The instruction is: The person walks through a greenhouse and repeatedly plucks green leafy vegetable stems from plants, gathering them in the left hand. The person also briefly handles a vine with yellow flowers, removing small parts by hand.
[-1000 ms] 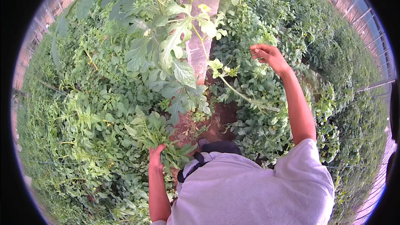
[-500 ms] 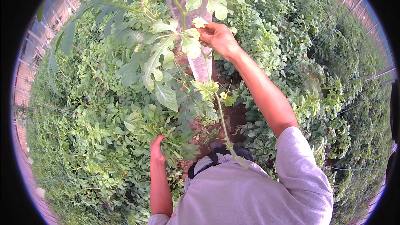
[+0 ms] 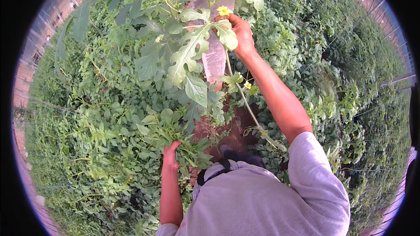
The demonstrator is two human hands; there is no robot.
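Near the top centre of the frame, the right hand point(image 3: 239, 35) had risen from the right side of the picture and closed its fingers point(image 3: 232, 19) round the upright vine point(image 3: 245, 100) just beside a yellow flower point(image 3: 223, 10). That lift brought the vine tip, with its big lobed leaf point(image 3: 188, 57), up close to the camera. Lower left of centre, the left hand point(image 3: 170, 154) stayed where it had been, clenched on a bunch of cut shoots point(image 3: 183, 142) above the bare soil path point(image 3: 232, 131).
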